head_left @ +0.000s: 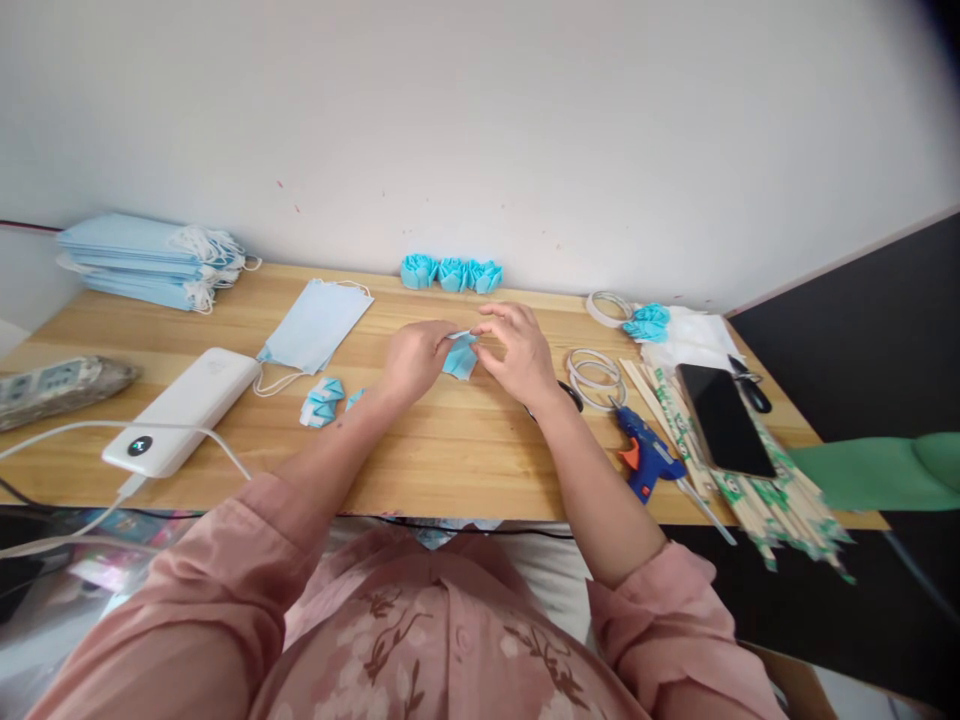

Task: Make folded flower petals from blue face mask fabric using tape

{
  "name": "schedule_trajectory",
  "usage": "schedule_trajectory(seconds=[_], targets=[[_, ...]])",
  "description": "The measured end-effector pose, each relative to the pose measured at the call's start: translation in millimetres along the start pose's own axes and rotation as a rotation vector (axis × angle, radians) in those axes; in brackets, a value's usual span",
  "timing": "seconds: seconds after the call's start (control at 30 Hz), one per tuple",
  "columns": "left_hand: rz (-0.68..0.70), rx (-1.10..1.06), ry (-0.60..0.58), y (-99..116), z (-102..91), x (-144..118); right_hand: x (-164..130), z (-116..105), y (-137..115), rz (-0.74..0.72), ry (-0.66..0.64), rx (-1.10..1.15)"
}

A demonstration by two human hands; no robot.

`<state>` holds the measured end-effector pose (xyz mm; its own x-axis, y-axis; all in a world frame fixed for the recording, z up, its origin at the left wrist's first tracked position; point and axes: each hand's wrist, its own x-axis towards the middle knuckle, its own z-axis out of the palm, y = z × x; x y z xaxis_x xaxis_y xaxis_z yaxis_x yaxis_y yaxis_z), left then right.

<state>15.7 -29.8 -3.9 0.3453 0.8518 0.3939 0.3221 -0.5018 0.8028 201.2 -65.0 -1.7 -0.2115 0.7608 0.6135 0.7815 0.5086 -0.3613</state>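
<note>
Showing light blue, the small piece (460, 360) looks angular; paler atop.

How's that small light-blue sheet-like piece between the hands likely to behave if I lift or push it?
The small light-blue sheet-like piece is probably floppy, as it looks thin and folded. It's likely light: the left hand and right hand seem merely to pinch it near its top. Looking flat, it should slide or crumple, not roll.
</note>
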Motion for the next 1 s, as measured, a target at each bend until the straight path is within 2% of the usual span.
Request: schedule_trajectory(seconds=[0.1, 0.23, 0.5, 0.67, 0.73, 0.83, 1.0], targets=[[0.038, 0.038, 0.008, 1, -0.5, 0, 0, -1, 0, 0.013, 0.001, -0.027], [0.075, 0.193, -0.025, 4, -2.7, -1, 1, -1, 0, -0.009, -0.023, -0.057], [0.208, 0.561, -0.109, 10, -3.1, -3, -2, 3, -1, 0.074, -0.182, -0.107], [0.287, 0.613, -0.152, 11, 2.1, -4, -1, 5, -2, 0.112, -0.307, -0.107], [0.261, 0.585, -0.133, 11, 1.9, -3, 0, 2, -4, 0.116, -0.309, -0.118], [0.147, 0.479, -0.087, 9, -0.6, 0, 2, -3, -8, 0.086, -0.304, -0.138], [-0.034, 0.246, -0.042, 9, -2.7, 2, 1, -5, -10, 0.14, -0.214, -0.07]])
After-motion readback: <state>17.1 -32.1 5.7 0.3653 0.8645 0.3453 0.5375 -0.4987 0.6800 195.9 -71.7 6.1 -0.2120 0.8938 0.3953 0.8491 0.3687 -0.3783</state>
